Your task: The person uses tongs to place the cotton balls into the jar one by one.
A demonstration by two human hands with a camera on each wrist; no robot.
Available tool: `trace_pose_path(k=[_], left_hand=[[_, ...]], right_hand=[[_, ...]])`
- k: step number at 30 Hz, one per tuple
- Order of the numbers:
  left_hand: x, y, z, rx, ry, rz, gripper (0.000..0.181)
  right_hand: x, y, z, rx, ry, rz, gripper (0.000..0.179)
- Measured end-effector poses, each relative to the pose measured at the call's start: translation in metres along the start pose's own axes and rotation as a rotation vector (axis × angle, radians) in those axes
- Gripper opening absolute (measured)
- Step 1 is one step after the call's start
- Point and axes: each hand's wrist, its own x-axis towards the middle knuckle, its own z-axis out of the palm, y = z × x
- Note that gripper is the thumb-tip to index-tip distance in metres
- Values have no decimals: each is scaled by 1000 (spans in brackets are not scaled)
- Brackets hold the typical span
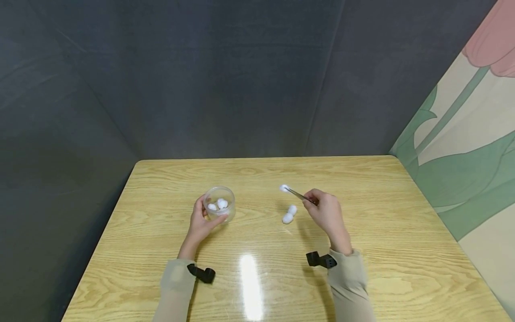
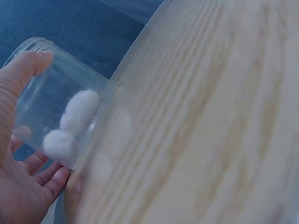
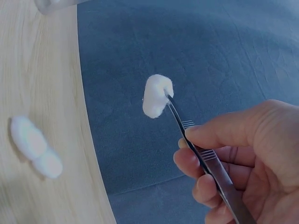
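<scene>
Presently, the right hand point(image 1: 327, 215) pinches metal tweezers point(image 3: 224, 184), which hold one cotton ball point(image 3: 156, 95) right of the clear plastic jar point(image 2: 63, 81); a slackened pinch could drop it, since only its edge seems caught. The left hand point(image 1: 200, 226) grips the jar; a sharp tilt could spill the inner cotton balls point(image 1: 222, 203). Two loose cotton balls point(image 1: 287, 218) lie right of the jar.

No text or number can be read on the clear round plastic jar point(image 1: 229, 209) in the left hand point(image 1: 201, 226) or the silver metal tweezers point(image 3: 214, 168) in the right hand point(image 1: 327, 215). The small black device point(image 1: 321, 260) just behind that hand shows nothing legible.
</scene>
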Motion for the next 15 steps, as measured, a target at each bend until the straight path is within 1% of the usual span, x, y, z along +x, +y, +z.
trace_pose_path(k=[7, 10, 14, 15], left_hand=[[0, -1, 0, 1, 0, -1, 81], [4, -13, 0, -3, 1, 4, 82], [11, -32, 0, -6, 11, 7, 84], [11, -34, 0, -3, 14, 12, 84]], right_hand=[[3, -5, 3, 23, 13, -19, 5], [5, -8, 4, 30, 11, -20, 4], [6, -11, 6, 41, 4, -19, 5], [6, -12, 6, 44, 4, -24, 4]])
